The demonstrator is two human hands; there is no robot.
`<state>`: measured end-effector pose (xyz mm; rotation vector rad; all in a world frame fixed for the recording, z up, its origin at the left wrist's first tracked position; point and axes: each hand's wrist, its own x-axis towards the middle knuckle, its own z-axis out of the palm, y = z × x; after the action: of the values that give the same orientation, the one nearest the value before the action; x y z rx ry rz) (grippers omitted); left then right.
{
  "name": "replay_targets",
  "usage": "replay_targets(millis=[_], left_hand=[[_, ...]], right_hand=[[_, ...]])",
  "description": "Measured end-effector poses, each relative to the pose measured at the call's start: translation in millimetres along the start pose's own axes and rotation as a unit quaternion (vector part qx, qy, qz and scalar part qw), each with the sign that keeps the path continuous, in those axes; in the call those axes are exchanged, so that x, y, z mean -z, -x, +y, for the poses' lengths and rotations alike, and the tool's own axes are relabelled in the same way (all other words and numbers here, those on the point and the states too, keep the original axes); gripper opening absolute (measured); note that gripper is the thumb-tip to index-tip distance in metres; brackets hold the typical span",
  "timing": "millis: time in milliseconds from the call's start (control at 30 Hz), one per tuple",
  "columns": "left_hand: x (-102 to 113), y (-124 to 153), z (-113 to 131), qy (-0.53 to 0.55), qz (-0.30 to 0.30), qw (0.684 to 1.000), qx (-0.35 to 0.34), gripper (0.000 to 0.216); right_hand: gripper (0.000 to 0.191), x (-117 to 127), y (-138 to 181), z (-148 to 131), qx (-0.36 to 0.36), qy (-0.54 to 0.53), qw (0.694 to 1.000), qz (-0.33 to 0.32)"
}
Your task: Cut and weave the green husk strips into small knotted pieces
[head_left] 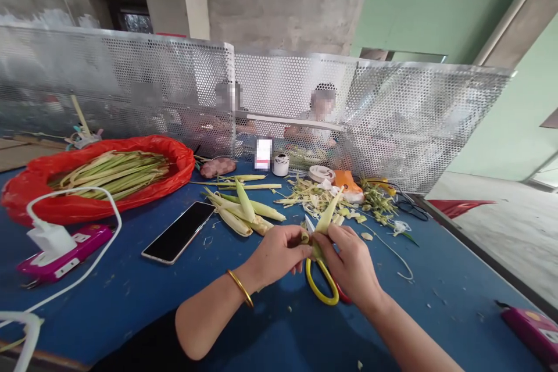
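Note:
In front of me a pale green corn husk [325, 222] stands tip up between both hands. My right hand [352, 261] pinches it from the right with thumb and fingers. My left hand [281, 250], with a gold bangle at the wrist, is closed on the husk's lower left side, where a small curled bit of it shows. Scissors [321, 290] with yellow and red handles lie on the blue table just below the hands, their blades partly hidden. Beyond my left hand is a small pile of corn husks [244, 209].
A black-screened phone [179, 232], a red plastic bag [178, 157] of long green strips and a purple power strip [65, 253] are left. Husk scraps [305, 195], a tape roll [321, 174] and a white jar [281, 164] lie behind. People sit beyond a perforated metal screen [279, 84].

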<state>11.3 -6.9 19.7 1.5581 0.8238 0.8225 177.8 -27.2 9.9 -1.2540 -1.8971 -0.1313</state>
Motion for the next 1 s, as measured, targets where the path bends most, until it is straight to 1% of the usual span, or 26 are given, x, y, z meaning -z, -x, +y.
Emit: replay_targets(millis=[33,67,133,167,300,467,633,700,800,900,1000], left_hand=[[0,0,-1,0.007,0.0,1.0,-0.005,0.009],[0,-1,-2,0.016,0.003,1.0,-0.007,0.013],[0,-2,-4,0.033,0.021,0.999,-0.001,0.023],[0,-2,-5,0.039,0.032,0.999,0.007,0.024],[-3,-2,-3,0.058,0.06,0.996,0.032,0.019],[-5,-1,-2,0.084,0.086,0.993,0.017,0.02],[-9,-1,-3,0.054,0.09,0.994,0.015,0.026],[-10,-1,-3,0.053,0.102,0.993,0.012,0.023],[-8,-2,-3,0.084,0.142,0.986,0.016,0.024],[-2,-6,-5,0.144,0.178,0.973,0.024,0.03],[6,-10,-7,0.208,0.193,0.958,0.037,0.032]], right_hand=[[0.032,0,0,0,-0.016,-0.003,1.0,-0.002],[0.032,0,0,0,-0.035,-0.011,0.999,-0.004],[0.031,0,0,-1,-0.068,-0.032,0.997,-0.006],[0.031,0,1,-2,-0.077,-0.04,0.996,-0.007],[0.032,-1,2,-3,-0.098,-0.035,0.995,-0.008],[0.032,-4,4,-2,-0.146,-0.021,0.989,-0.016],[0.031,-7,4,-3,-0.17,-0.031,0.985,-0.023],[0.031,-6,3,-4,-0.178,-0.037,0.983,-0.03],[0.031,-2,-1,-2,-0.189,-0.07,0.978,-0.058],[0.023,8,-7,2,-0.175,-0.123,0.97,-0.119],[0.034,21,-12,6,-0.154,-0.179,0.96,-0.151]])
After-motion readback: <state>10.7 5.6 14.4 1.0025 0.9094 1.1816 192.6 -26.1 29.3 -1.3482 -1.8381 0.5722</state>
